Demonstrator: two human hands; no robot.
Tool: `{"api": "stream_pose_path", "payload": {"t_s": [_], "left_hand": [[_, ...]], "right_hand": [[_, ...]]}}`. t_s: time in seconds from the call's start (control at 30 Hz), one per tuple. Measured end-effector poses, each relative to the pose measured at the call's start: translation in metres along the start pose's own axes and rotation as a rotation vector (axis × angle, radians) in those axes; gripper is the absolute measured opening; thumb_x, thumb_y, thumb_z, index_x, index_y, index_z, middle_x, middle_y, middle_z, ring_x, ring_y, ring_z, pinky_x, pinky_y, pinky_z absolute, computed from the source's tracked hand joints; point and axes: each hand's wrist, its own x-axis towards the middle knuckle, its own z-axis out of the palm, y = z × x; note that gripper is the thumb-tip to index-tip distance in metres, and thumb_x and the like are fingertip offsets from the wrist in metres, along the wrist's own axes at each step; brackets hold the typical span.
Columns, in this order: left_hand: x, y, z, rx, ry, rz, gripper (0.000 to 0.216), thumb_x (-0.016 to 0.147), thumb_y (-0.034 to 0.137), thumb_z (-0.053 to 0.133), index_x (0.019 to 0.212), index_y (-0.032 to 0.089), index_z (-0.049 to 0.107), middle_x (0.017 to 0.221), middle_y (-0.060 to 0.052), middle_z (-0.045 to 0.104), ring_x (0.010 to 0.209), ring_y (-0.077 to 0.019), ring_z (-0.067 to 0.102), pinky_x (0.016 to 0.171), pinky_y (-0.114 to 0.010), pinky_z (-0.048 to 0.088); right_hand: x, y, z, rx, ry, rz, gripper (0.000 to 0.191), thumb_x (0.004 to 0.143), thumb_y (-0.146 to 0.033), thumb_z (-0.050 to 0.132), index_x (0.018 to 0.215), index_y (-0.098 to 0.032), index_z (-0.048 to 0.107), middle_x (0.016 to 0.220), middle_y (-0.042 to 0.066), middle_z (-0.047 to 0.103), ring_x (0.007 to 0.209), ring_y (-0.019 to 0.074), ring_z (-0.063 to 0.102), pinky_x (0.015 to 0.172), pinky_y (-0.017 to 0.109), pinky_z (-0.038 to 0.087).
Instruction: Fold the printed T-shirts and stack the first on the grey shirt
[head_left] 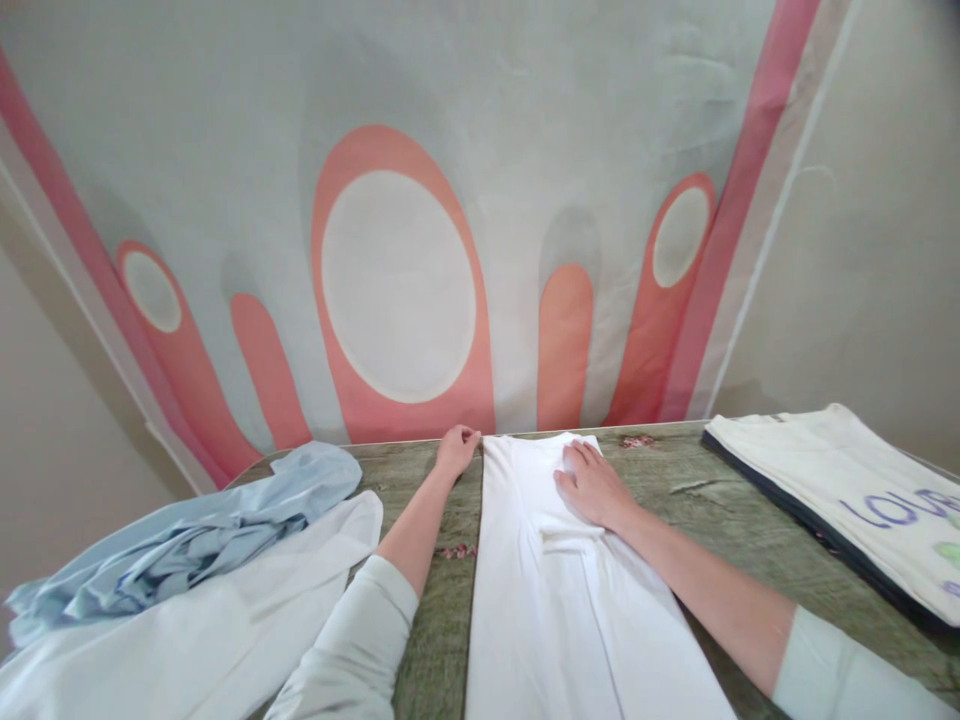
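A white garment [517, 580], folded into a long strip, lies down the middle of the table toward me. At its far left corner my left hand [456, 452] is closed, thumb and fingers pinching the cloth edge. My right hand [592, 484] rests on the far right part of the same garment, fingers stretched out and lying flat. Under and just below the right palm the cloth shows a small fold and some creases. Whether the garment is a shirt or something else I cannot tell.
A wood-patterned table [439, 600] carries everything. Left of my arm lie a crumpled light-blue garment [202, 530] and a loose white cloth [225, 630]. On the right is a stack of folded clothes [840, 470], the top one cream with lettering. A wall with a painted pattern [517, 330] rises behind the table.
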Motion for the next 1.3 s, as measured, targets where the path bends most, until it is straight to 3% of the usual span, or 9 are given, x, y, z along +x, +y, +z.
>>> {"api": "stream_pose_path", "payload": {"t_s": [0.17, 0.4, 0.57, 0.73, 1.07, 1.3], "left_hand": [[-0.013, 0.014, 0.005, 0.072, 0.008, -0.084, 0.040, 0.081, 0.055, 0.050, 0.093, 0.019, 0.062, 0.092, -0.008, 0.066, 0.091, -0.0231, 0.060, 0.076, -0.030, 0.043], [-0.032, 0.038, 0.008, 0.186, 0.095, -0.103, 0.033, 0.082, 0.047, 0.051, 0.092, 0.017, 0.058, 0.105, -0.015, 0.057, 0.106, -0.0320, 0.048, 0.088, -0.045, 0.034], [-0.037, 0.045, 0.001, 0.154, 0.104, 0.049, 0.025, 0.089, 0.030, 0.044, 0.110, 0.019, 0.052, 0.116, -0.012, 0.053, 0.112, -0.0259, 0.044, 0.094, -0.041, 0.031], [-0.032, 0.042, 0.003, 0.090, 0.038, 0.229, 0.024, 0.090, 0.022, 0.040, 0.107, 0.026, 0.057, 0.115, -0.001, 0.058, 0.112, -0.0173, 0.046, 0.096, -0.032, 0.029], [-0.022, 0.026, 0.009, 0.046, 0.072, 0.190, 0.023, 0.086, 0.020, 0.046, 0.103, 0.024, 0.061, 0.107, -0.003, 0.062, 0.104, -0.0212, 0.050, 0.091, -0.034, 0.034], [-0.022, 0.029, 0.004, 0.046, 0.129, 0.168, 0.024, 0.090, 0.024, 0.041, 0.103, 0.025, 0.060, 0.105, -0.004, 0.062, 0.104, -0.0225, 0.049, 0.093, -0.037, 0.033]], "right_hand": [[-0.001, -0.001, -0.002, 0.001, 0.007, 0.025, 0.051, 0.086, -0.039, 0.040, 0.127, -0.008, 0.044, 0.139, 0.016, 0.037, 0.130, 0.0268, 0.027, 0.107, 0.038, 0.019], [0.001, 0.001, 0.000, 0.052, 0.052, 0.029, 0.048, 0.083, -0.037, 0.046, 0.122, -0.011, 0.047, 0.134, 0.016, 0.042, 0.127, 0.0263, 0.031, 0.105, 0.038, 0.022], [0.009, 0.010, 0.003, 0.145, 0.083, 0.067, 0.051, 0.078, -0.038, 0.054, 0.121, -0.011, 0.048, 0.128, 0.016, 0.048, 0.120, 0.0255, 0.041, 0.100, 0.035, 0.029], [0.021, 0.026, -0.001, 0.173, 0.102, 0.111, 0.041, 0.081, -0.030, 0.051, 0.118, -0.011, 0.051, 0.113, 0.013, 0.060, 0.105, 0.0238, 0.052, 0.092, 0.034, 0.034], [0.027, 0.039, 0.002, 0.119, 0.130, 0.135, 0.020, 0.081, -0.025, 0.053, 0.092, -0.014, 0.064, 0.095, 0.011, 0.057, 0.094, 0.0234, 0.050, 0.087, 0.034, 0.035], [0.026, 0.037, -0.001, 0.184, 0.181, 0.127, 0.011, 0.083, -0.021, 0.047, 0.084, -0.016, 0.058, 0.079, 0.006, 0.061, 0.079, 0.0188, 0.055, 0.073, 0.028, 0.039]]}}
